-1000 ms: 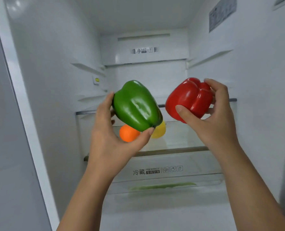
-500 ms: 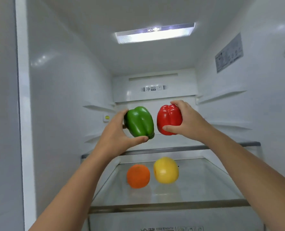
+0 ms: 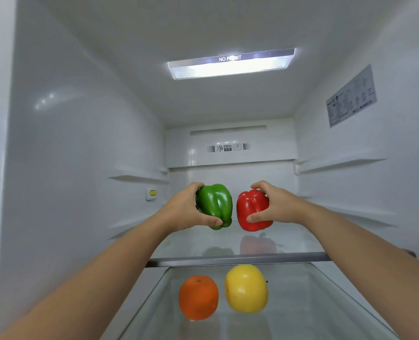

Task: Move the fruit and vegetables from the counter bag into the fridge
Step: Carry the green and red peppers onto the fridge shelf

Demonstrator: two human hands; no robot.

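Note:
Both arms reach deep into the open fridge. My left hand (image 3: 186, 207) grips a green bell pepper (image 3: 217, 204), and my right hand (image 3: 279, 204) grips a red bell pepper (image 3: 251, 208). The two peppers are side by side, a small gap between them, at or just above the upper glass shelf (image 3: 238, 260), which mirrors them. On the lower glass shelf (image 3: 314, 303) lie an orange (image 3: 198, 297) and, to its right, a yellow fruit (image 3: 246, 288). The counter bag is out of view.
White fridge walls close in left and right, with moulded shelf rails (image 3: 139, 179) above the peppers. A lit lamp (image 3: 230, 66) is in the ceiling. A label (image 3: 350, 96) is on the right wall, a small yellow switch (image 3: 152, 192) on the left.
Both hands have pushed the peppers further into the fridge and down towards the upper shelf. The view has tilted upwards, and the lower drawer has dropped out of sight.

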